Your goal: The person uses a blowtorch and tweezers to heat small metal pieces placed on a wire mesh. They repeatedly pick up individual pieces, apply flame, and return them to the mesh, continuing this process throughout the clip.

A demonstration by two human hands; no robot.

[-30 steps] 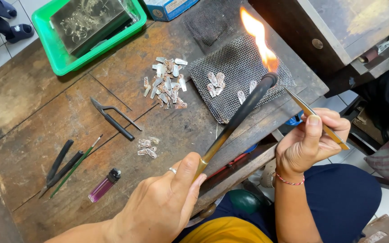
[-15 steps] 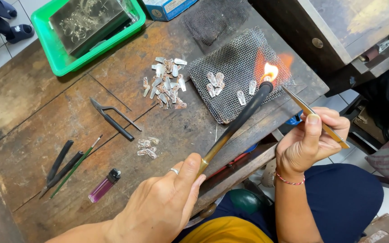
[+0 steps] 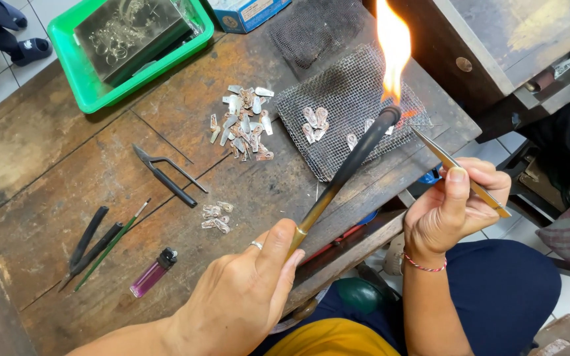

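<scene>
- At six o'clock, left hand (image 3: 235, 306) grasps the lit torch (image 3: 344, 175).
- At four o'clock, right hand (image 3: 453, 211) pinches tweezers (image 3: 460, 173).
- At one o'clock on the tabletop (image 3: 47, 171), mesh (image 3: 338, 99) carries few pieces (image 3: 315, 122); most (image 3: 245, 122) lie beside it, apparently unheated.

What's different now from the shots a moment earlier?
The flame at the torch tip changed: tall a second ago, shrunk to a small glow over the mesh half a second ago, now tall again. The left hand keeps gripping the torch, the right hand keeps the tweezers. The metal pieces, lighter and green tray stayed put.
</scene>
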